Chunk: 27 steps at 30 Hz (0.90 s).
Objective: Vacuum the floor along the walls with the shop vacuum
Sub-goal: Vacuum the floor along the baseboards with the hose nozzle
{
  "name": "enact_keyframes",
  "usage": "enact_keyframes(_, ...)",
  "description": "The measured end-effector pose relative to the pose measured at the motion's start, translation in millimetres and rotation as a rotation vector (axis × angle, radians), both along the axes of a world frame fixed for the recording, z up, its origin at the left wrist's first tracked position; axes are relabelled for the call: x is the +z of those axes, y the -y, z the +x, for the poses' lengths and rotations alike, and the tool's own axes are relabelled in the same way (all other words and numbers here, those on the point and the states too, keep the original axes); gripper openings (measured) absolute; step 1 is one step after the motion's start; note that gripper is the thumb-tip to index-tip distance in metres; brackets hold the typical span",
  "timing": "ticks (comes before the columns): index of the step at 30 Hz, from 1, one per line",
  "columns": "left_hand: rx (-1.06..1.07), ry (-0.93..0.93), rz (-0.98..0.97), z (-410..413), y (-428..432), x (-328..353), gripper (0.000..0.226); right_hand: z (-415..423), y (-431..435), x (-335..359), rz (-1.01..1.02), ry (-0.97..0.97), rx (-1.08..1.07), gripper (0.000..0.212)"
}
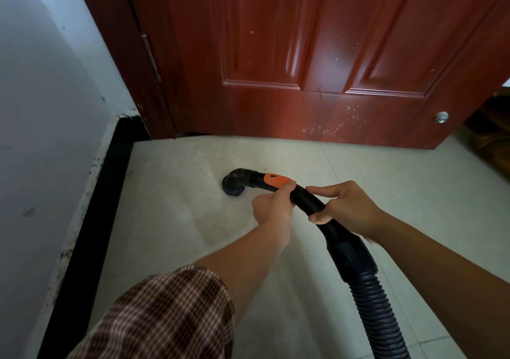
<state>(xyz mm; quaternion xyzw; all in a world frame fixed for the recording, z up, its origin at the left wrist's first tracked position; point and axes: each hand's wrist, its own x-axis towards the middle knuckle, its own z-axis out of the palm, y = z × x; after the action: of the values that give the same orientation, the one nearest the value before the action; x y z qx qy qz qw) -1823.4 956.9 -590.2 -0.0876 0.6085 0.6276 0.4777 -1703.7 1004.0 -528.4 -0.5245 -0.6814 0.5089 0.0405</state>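
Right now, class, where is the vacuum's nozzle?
In the head view the nozzle sits on the floor just left of centre, ahead of the left hand, short of the door.

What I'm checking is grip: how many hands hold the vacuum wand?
2. The left hand grips the wand just behind its orange slider. The right hand grips it further back, ahead of the ribbed hose. Both are in plain view.

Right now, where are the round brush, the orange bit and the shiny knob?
Round brush (232,184): head view, on its black rounded top.
Orange bit (276,180): head view, middle of its orange surface.
Shiny knob (441,117): head view, centre of its round face.
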Motion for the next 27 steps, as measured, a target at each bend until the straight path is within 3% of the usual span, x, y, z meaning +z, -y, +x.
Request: enact_keyframes(27,0.058,-0.085,-0.001,-66.2,-6.2,-13.9,0.019,-68.7,1.5,-19.7,0.054,-0.087,0.021,0.060)
